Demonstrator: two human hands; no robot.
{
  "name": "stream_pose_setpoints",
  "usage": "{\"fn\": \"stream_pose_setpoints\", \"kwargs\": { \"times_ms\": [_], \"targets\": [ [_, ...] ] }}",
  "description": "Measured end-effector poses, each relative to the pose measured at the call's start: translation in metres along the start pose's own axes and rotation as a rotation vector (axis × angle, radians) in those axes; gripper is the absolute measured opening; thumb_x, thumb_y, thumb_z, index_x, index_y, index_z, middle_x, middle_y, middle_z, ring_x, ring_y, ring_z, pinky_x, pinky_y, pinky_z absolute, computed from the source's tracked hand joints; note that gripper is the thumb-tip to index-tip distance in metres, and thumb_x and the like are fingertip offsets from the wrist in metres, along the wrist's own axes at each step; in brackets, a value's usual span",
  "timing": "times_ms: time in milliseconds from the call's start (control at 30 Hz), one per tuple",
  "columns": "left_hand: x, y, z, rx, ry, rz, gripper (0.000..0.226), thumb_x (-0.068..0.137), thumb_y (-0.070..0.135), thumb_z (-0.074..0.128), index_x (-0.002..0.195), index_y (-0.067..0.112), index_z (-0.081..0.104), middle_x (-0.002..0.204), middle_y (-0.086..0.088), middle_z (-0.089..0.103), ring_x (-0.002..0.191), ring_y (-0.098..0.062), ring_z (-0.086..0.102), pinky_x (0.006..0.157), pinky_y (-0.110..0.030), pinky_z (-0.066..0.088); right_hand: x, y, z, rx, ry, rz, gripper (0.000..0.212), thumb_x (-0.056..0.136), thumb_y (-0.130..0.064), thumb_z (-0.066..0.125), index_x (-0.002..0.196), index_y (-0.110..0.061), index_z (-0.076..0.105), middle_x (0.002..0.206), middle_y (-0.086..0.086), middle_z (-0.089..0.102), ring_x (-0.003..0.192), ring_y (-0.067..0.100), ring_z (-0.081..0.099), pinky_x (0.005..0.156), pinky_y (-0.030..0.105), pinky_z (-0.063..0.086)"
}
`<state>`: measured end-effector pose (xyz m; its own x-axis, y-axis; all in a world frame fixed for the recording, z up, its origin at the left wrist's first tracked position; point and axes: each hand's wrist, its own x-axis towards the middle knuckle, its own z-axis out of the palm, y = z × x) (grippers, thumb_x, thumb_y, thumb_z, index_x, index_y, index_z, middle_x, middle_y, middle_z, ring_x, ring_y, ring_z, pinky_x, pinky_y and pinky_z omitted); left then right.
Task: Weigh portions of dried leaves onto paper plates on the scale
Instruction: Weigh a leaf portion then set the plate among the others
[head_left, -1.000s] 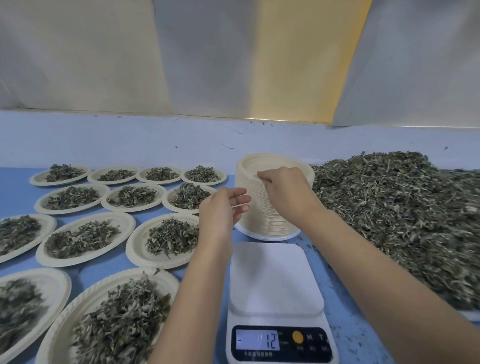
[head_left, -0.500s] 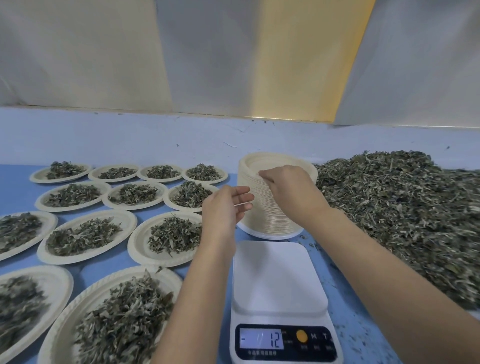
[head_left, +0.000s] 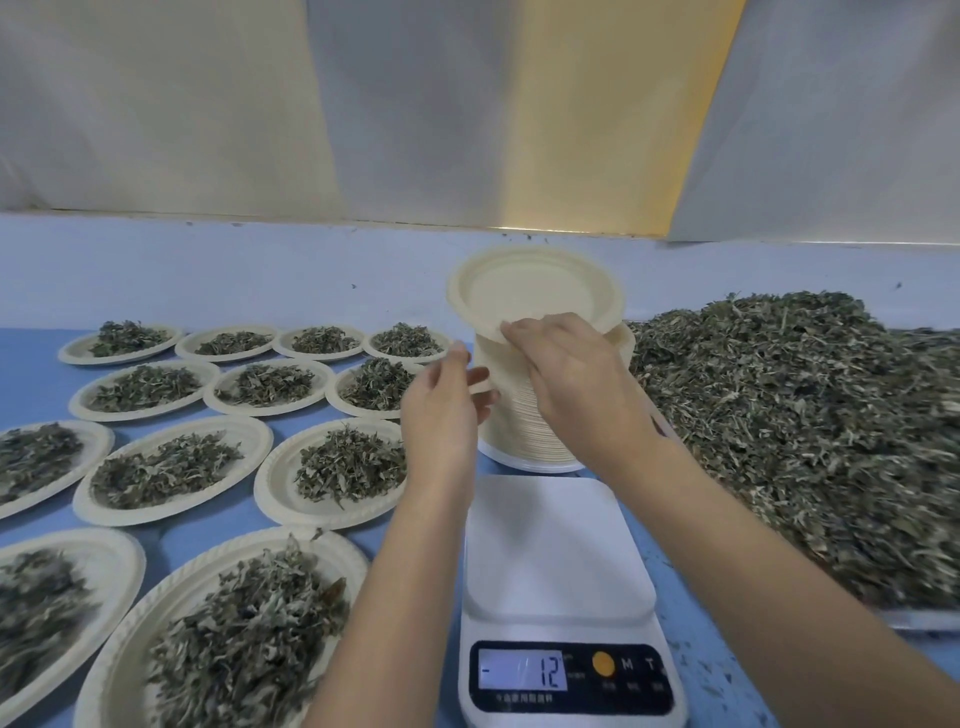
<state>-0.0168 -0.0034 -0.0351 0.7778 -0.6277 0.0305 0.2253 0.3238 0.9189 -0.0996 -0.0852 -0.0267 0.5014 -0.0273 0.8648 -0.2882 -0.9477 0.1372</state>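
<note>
Here, plate (head_left: 535, 293) in right hand (head_left: 576, 384), hollow toward camera.

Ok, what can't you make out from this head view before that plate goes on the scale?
Head view only:
Lifted plate: near rim hidden under the right hand's grip; one plate or several, unclear.
Stack: front hidden behind both hands; left hand contact unclear.
Scale display: small print below too small.
Leaf pile: cut off by right edge.
</note>
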Motion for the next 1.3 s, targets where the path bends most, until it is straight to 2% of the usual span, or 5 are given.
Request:
{"fn": "stream_pose_setpoints", "kwargs": {
  "times_ms": [267,467,600,933,1300],
  "targets": [
    [0.005,0.015,-0.022,0.138,0.109,0.163,0.022,0.090,0.014,0.062,0.069,0.008,0.059,0.050,0.003,0.055,0.037,-0.002,0.048,0.041,-0.012,0.038,-0.020,-0.026,-0.004,0.013,0.040,-0.077,0.023,0.077,0.000,0.070,0.100,-0.001,0.073,0.088,0.006,0.074,0.081,0.027,0.068,0.085,0.036,0.050],
    [-0.003,0.028,-0.034,0.288,-0.034,0.147,0.018,0.089,0.012,0.061,0.071,0.008,0.065,0.045,0.003,0.054,0.036,-0.002,0.045,0.041,-0.010,0.038,-0.012,-0.014,-0.034,0.258,0.232,0.724,0.045,0.093,-0.021,0.057,0.137,-0.012,0.050,0.145,0.002,0.045,0.127,0.019,0.042,0.105,0.026,0.031],
    [-0.013,0.040,-0.038,0.455,-0.192,0.123,0.018,0.090,0.011,0.059,0.074,0.013,0.068,0.047,0.007,0.056,0.044,-0.005,0.055,0.043,-0.014,0.035,-0.017,0.005,-0.053,0.610,0.256,1.116,0.042,0.091,-0.018,0.059,0.133,-0.016,0.054,0.121,-0.006,0.061,0.102,0.000,0.057,0.090,0.019,0.044],
    [-0.037,0.064,-0.050,0.775,-0.360,-0.122,0.014,0.095,0.021,0.055,0.093,0.012,0.066,0.069,-0.007,0.072,0.045,-0.021,0.065,0.039,-0.018,0.050,-0.056,0.012,-0.062,0.634,0.232,1.269,0.047,0.084,-0.034,0.056,0.078,0.013,0.056,0.050,-0.008,0.061,0.057,0.020,0.051,0.061,0.039,0.040],
    [-0.022,0.037,-0.052,0.993,-0.358,-0.368,0.011,0.096,0.016,0.053,0.091,0.007,0.056,0.100,-0.017,0.065,0.055,-0.023,0.066,0.048,-0.027,0.054,-0.077,0.006,-0.048,0.174,-0.282,1.183,0.046,0.091,-0.035,0.048,0.081,0.005,0.070,0.080,0.021,0.070,0.079,0.037,0.064,0.076,0.045,0.054]
  ]
}}
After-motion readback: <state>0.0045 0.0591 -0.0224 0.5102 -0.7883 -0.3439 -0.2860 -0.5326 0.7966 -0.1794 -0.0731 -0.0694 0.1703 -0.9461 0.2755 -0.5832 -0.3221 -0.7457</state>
